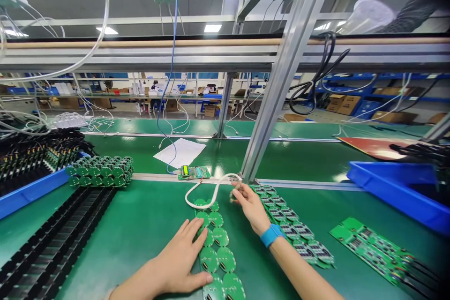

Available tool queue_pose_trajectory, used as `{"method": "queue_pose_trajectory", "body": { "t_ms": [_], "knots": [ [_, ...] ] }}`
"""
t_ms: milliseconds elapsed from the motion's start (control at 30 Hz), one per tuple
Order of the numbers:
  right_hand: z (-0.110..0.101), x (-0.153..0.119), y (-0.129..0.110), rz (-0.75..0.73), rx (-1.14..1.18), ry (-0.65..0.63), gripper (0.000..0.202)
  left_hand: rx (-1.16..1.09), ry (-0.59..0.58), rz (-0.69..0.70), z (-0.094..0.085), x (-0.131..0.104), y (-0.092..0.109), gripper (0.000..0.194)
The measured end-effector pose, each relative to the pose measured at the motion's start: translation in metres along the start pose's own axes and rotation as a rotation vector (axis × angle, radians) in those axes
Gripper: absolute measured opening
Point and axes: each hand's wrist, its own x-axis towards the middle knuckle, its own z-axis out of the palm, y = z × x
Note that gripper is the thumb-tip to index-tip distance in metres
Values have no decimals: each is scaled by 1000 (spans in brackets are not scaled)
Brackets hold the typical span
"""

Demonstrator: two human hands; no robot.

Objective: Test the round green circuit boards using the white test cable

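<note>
My left hand [181, 258] lies with fingers spread at the left edge of a panel of round green circuit boards [221, 236], touching it. In my right hand [249, 204], the fingers are pinched around a small connector [235, 193] at the end of a white cable [215, 192], above the mat and right of the panel's far end. The cable loops left toward a small green circuit board with a lit display [191, 172]. Beside my right wrist lies another panel of round boards with dark components [291, 222].
Black slotted rails [66, 234] run along the left, with stacked round boards [100, 171] at their far end. Blue trays [397, 192] flank both sides. A metal post [270, 108] rises behind my right hand. A rectangular green board with wires [372, 248] lies at right.
</note>
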Motion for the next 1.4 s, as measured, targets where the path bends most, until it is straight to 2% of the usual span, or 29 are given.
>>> {"method": "queue_pose_trajectory", "body": {
  "t_ms": [100, 200, 467, 900, 967, 1100, 1200, 1267, 1300, 1400],
  "knots": [
    [21, -2, 0, -20, 5, -80, 53, -5, 38, 40, -1, -2, -3, 98],
    [30, -4, 5, -45, -21, -114, 48, -14, 73, 87, 0, -2, -5, 106],
    [31, -4, 11, -95, -69, -204, 35, -51, 110, 126, 1, -2, -5, 104],
    [28, -2, 4, -132, -170, -307, 25, -41, 108, 135, -1, -3, -7, 104],
    [29, -3, 3, -138, -187, -307, 22, -42, 117, 131, -2, -4, -7, 99],
    [30, -5, 2, -148, -202, -307, 22, -2, 148, 49, -10, -2, 0, 74],
    [30, -6, 0, -153, -201, -301, 24, 120, 68, -28, -28, 6, 15, 72],
    [30, -6, -1, -154, -195, -301, 24, 197, -22, -9, -41, 7, 29, 77],
    [31, -6, -2, -155, -193, -302, 25, 208, -57, 22, -46, 4, 35, 73],
    [31, -6, -1, -163, -190, -303, 25, 78, -5, 113, -51, -20, 51, 47]
  ]
}}
